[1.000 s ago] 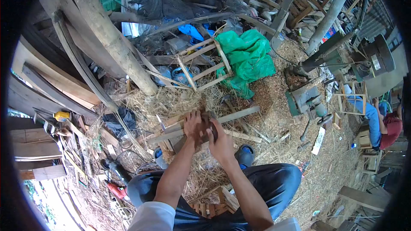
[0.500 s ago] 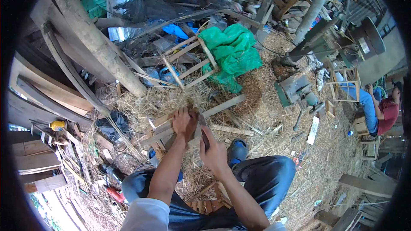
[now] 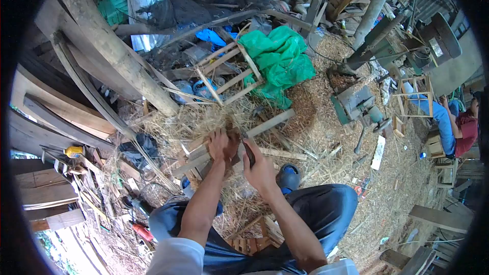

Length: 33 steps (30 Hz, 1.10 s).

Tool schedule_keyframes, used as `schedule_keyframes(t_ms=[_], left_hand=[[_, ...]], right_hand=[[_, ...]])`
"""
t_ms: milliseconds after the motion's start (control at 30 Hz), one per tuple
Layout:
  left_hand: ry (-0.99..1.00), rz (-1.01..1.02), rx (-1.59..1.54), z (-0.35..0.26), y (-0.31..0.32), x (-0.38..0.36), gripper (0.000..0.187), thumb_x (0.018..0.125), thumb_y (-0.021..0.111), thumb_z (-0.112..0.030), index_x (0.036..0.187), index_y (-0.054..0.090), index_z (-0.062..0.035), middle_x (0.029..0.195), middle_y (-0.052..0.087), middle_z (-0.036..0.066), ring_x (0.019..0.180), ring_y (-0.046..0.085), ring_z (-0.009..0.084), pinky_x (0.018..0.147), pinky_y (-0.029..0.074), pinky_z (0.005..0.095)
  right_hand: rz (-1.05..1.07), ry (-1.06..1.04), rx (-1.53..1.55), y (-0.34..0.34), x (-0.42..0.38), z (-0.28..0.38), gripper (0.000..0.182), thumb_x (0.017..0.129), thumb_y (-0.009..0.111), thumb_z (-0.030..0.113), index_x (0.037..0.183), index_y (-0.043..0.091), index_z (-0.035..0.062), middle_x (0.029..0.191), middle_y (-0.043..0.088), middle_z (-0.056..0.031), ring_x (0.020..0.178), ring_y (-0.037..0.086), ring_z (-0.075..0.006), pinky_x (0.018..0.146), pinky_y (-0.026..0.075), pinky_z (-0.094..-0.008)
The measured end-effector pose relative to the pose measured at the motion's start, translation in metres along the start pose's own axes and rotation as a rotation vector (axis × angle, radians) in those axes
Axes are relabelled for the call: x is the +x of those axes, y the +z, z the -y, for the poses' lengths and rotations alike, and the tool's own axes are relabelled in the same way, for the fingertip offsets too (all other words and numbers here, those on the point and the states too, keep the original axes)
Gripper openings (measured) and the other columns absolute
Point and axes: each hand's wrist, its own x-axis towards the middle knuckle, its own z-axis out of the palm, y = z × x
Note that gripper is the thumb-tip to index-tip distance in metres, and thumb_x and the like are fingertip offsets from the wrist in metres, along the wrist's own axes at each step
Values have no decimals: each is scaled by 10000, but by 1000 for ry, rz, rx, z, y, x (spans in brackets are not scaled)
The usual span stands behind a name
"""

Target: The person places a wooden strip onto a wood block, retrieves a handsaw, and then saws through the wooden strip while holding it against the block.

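Note:
My left hand (image 3: 219, 145) is closed over a small brown piece (image 3: 233, 135), seemingly wood, and presses it against a wooden beam (image 3: 270, 124) lying across low supports. The fingers partly cover the piece. Just to the right, my right hand (image 3: 261, 174) grips the dark handle of a knife (image 3: 249, 154). Its narrow blade points away from me, beside the brown piece; whether it touches cannot be made out. Straw and shavings lie around the beam, between my sandalled feet.
Beyond the beam, a wooden frame (image 3: 235, 71) leans near a green plastic sheet (image 3: 279, 61). A metal machine (image 3: 356, 103) stands to the right. Farther right sits another person (image 3: 464, 131) by a small wooden frame (image 3: 413, 97). A thick post (image 3: 119, 53) slants at the left.
My right hand has moved the knife slightly away from me, and its handle now tilts more to the left. My left hand keeps its hold. The whole view has shifted a little.

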Motion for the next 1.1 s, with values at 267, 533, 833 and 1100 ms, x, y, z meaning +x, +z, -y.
schedule_keyframes(t_ms=[267, 533, 833, 1100], left_hand=[[-51, -19, 18, -6, -5, 3, 374, 851, 593, -335, 1098, 635, -56, 1163, 601, 123, 1147, 518, 315, 1018, 390, 460], [-27, 69, -63, -3, -17, 5, 396, 843, 566, -328, 1120, 602, -48, 1207, 576, 133, 1195, 484, 341, 1019, 380, 454], [-130, 9, -103, 10, 14, 23, 352, 890, 519, -336, 1075, 649, -66, 1137, 627, 140, 1126, 542, 320, 977, 406, 465], [-89, -42, -169, 18, 43, 12, 317, 899, 512, -258, 1132, 614, -70, 1173, 614, 134, 1110, 540, 331, 930, 419, 496]], right_hand=[[-42, -32, 79, -40, -101, 13, 427, 882, 608, 36, 1299, 517, 24, 1067, 665, -252, 929, 678, -387, 766, 551, -389], [5, 22, -48, 17, 9, -8, 410, 889, 573, 60, 1293, 502, 83, 973, 652, -253, 820, 625, -447, 653, 529, -462], [-67, -22, 5, -24, -86, 16, 382, 880, 607, 55, 1259, 559, 79, 927, 685, -215, 757, 704, -325, 645, 537, -335], [81, -19, 5, -78, -70, 29, 419, 891, 600, 93, 1301, 519, 121, 991, 661, -260, 849, 660, -413, 676, 562, -447]])
